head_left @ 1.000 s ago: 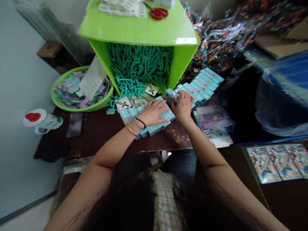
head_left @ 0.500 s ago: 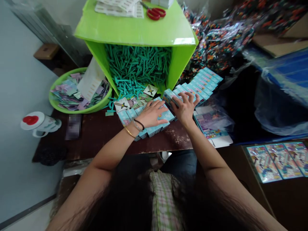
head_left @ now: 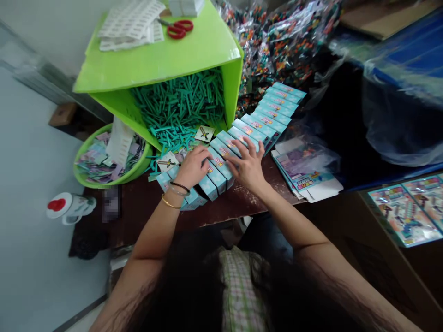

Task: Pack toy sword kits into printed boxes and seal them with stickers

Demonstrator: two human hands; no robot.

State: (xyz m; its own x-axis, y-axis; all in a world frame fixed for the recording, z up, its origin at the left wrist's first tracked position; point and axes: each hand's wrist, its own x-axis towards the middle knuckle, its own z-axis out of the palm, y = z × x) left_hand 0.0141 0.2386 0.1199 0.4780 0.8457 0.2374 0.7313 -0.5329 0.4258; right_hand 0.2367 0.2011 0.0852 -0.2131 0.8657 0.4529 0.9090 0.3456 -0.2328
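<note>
Both arms stretched forward, forearms converging, elbows out. My left hand (head_left: 192, 167) is palm down, fingers curled loosely, knuckles up; bracelets on that wrist. My right hand (head_left: 248, 167) is palm down, fingers spread flat and pointing up-left. Hands sit just beside each other, fingertips near but apart. Neither is closed into a grasp.

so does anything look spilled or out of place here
Yes. The green bin lies tipped on its side, and teal sticks spill from its mouth onto the table, reaching the boxes under both hands. Scissors rest on the bin's upturned side.
</note>
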